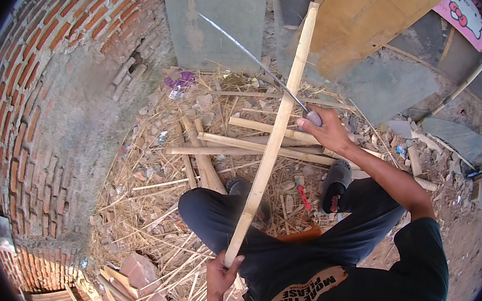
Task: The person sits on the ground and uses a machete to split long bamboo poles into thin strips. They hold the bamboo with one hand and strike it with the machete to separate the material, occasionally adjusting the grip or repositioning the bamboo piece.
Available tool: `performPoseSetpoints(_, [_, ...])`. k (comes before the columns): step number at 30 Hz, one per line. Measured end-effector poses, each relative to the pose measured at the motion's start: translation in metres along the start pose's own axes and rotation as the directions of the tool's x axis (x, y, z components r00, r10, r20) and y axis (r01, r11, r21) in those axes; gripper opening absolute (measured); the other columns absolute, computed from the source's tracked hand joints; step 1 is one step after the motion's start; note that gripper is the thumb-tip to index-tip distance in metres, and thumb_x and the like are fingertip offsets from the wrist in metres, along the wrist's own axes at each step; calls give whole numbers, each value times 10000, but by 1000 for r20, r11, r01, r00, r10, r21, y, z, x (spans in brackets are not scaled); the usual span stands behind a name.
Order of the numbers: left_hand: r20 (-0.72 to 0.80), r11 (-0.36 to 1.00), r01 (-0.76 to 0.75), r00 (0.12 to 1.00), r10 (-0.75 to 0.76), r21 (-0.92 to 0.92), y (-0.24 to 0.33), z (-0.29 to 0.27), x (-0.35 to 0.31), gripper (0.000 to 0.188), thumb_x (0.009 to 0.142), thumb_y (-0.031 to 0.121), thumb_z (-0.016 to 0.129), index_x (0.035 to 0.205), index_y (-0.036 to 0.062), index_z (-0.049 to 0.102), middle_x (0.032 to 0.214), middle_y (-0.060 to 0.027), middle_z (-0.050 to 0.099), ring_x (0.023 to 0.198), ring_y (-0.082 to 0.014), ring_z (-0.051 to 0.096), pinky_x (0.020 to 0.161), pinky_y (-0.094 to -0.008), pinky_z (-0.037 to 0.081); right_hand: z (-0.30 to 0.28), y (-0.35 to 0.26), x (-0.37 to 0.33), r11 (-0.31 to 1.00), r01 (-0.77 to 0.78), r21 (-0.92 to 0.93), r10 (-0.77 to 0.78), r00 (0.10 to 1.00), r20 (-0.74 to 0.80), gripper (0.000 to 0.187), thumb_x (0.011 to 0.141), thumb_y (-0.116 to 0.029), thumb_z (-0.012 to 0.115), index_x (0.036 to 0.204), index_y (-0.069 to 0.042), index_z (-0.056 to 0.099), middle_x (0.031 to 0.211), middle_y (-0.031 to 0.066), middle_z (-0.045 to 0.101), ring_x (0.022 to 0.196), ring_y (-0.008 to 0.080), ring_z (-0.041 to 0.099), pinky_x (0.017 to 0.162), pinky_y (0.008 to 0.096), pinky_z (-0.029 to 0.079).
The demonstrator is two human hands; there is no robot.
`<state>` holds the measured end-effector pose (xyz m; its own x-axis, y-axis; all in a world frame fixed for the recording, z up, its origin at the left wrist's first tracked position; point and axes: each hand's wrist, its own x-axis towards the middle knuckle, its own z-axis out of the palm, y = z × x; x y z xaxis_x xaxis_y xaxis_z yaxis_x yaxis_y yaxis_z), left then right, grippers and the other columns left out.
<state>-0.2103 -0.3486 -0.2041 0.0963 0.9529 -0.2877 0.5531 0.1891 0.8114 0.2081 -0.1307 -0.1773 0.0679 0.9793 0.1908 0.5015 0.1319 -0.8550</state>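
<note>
A long pale bamboo strip (277,129) runs from my lap up toward a plywood board. My left hand (221,273) grips its lower end near my left knee. My right hand (325,131) is closed on the handle of a long thin blade (246,48), held raised to the right of the strip, its metal edge crossing behind the strip near the middle. I am squatting, dark trousers and sandals below the strip.
Split bamboo pieces (235,145) and shavings cover the ground in front of my feet. A curved brick wall (28,113) stands at the left, a concrete post (217,19) ahead, a plywood board (378,4) at the upper right. Broken bricks (139,273) lie at the lower left.
</note>
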Motion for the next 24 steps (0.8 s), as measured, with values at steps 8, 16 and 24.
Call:
performPoseSetpoints(8, [88, 1000, 11, 996, -13, 23, 15, 2, 0, 392, 827, 260, 880, 1013, 9, 644, 726, -67, 656, 636, -132, 627, 601, -306, 510, 25, -60, 8, 781, -169, 601, 271, 959, -83, 388, 867, -218, 830, 825, -122, 456, 662, -45, 484, 496, 51, 414, 452, 259, 329])
performPoseSetpoints(16, [-180, 871, -250, 919, 351, 422, 113, 5, 25, 938, 705, 460, 920, 1361, -27, 460, 1231, -214, 615, 1051, -359, 672, 820, -405, 561, 30, -77, 11, 588, -127, 799, 325, 942, -90, 384, 874, -126, 811, 860, -142, 428, 654, -41, 455, 462, 52, 385, 435, 265, 291])
performPoseSetpoints(24, [-41, 821, -237, 953, 301, 519, 109, 10, 54, 358, 946, 321, 735, 872, 5, 584, 621, -191, 615, 571, -380, 636, 526, -443, 464, 5, -73, 13, 766, -230, 600, 346, 935, -84, 295, 928, -264, 761, 892, -68, 543, 585, -33, 473, 477, 58, 444, 445, 264, 347])
